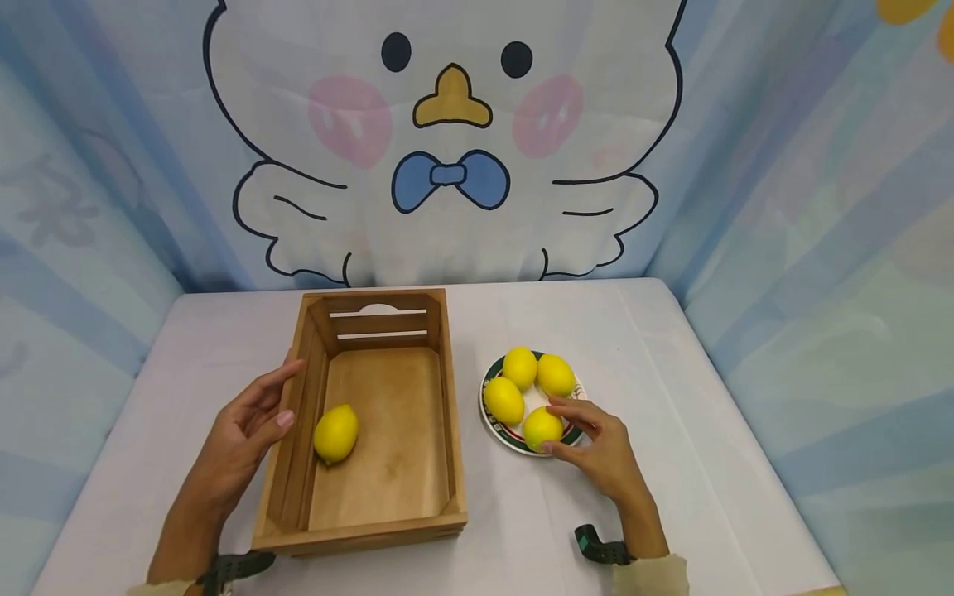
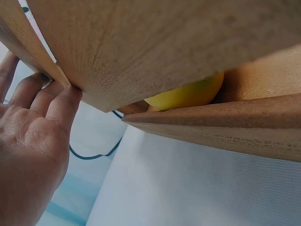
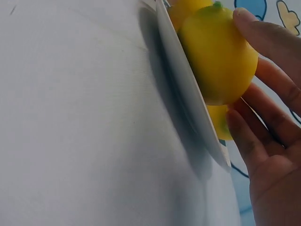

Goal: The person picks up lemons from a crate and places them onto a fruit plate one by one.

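Note:
On the left stands a wooden crate with a yellow lemon lying inside, near its left wall. My left hand rests its fingertips against the outside of that wall, thumb apart from the fingers; in the left wrist view the fingertips meet the wooden slats. To the right, a round plate with a dark green rim bears several lemons. My right hand has its thumb and fingers bent about the nearest lemon on the plate, seen close up in the right wrist view.
A white cloth covers the table. Behind it hangs a curtain printed with a cartoon bird, and patterned curtains close off both sides. The crate's far end wall has slots and a handle cutout.

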{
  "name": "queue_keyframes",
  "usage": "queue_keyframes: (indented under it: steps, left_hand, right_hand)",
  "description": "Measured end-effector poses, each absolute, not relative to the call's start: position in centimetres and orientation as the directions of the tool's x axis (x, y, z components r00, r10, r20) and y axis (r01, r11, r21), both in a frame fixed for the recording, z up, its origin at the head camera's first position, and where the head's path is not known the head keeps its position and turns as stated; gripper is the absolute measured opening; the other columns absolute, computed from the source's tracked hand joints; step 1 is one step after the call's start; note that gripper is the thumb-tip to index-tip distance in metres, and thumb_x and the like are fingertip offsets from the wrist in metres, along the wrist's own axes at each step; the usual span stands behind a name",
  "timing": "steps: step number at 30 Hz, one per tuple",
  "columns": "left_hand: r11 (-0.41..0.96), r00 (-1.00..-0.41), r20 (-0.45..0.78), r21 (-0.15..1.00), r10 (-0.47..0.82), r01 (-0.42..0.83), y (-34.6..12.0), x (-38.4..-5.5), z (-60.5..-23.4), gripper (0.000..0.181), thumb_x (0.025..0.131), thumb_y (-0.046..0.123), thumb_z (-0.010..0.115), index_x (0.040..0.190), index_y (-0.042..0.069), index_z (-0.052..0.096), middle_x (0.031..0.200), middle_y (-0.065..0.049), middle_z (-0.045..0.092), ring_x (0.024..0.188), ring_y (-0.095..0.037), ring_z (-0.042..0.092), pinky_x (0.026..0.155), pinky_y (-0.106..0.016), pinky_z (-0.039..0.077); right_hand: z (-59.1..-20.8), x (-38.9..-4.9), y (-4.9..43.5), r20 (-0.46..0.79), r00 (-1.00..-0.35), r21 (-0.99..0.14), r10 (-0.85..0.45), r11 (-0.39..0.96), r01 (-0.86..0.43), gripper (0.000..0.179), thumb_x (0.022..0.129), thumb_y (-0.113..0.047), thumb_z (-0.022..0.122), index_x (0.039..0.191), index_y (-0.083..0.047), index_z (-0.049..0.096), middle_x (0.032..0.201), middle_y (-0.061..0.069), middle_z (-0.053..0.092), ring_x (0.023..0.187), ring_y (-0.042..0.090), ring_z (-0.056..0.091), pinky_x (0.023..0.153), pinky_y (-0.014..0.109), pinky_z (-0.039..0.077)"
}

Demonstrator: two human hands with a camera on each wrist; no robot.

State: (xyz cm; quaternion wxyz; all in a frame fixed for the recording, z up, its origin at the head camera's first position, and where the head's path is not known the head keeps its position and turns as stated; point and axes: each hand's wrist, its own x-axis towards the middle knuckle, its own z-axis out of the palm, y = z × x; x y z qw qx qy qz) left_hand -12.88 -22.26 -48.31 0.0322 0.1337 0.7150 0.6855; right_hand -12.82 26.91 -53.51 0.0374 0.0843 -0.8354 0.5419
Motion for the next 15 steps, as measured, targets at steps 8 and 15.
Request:
queue_keyframes:
  steps: [8,15]
  left_hand:
    - [0.038,-0.967,0.126,0.990,0.223,0.138,-22.20,-12.75,-48.20,0.062,0.108,-0.001,0.054,0.166,0.011,0.035,0.180,-0.007,0.016,0.168,-0.016,0.009,0.117,-0.006,0.031]
    - [0.038,-0.967,0.124,0.990,0.224,0.136,-22.17,-12.75,-48.22,0.062,0.108,-0.001,0.054,0.166,0.011,0.035,0.180,-0.007,0.016,0.168,-0.015,0.011,0.116,-0.005,0.032]
  right_hand:
    - [-53.36,-12.59,26.72,0.186,-0.980,-0.893,-0.076,0.403,-0.201,0.051,0.082,-0.003,0.090,0.131,-0.008,0.074,0.138,0.013,0.071,0.129,0.012,0.066,0.105,0.015,0.051]
    - [-53.46,-12.41,26.62,0.203,-0.977,-0.889,-0.061,0.407,-0.210,0.050,0.085,0.006,0.084,0.133,-0.006,0.074,0.144,0.015,0.068,0.128,0.000,0.063,0.104,0.021,0.054]
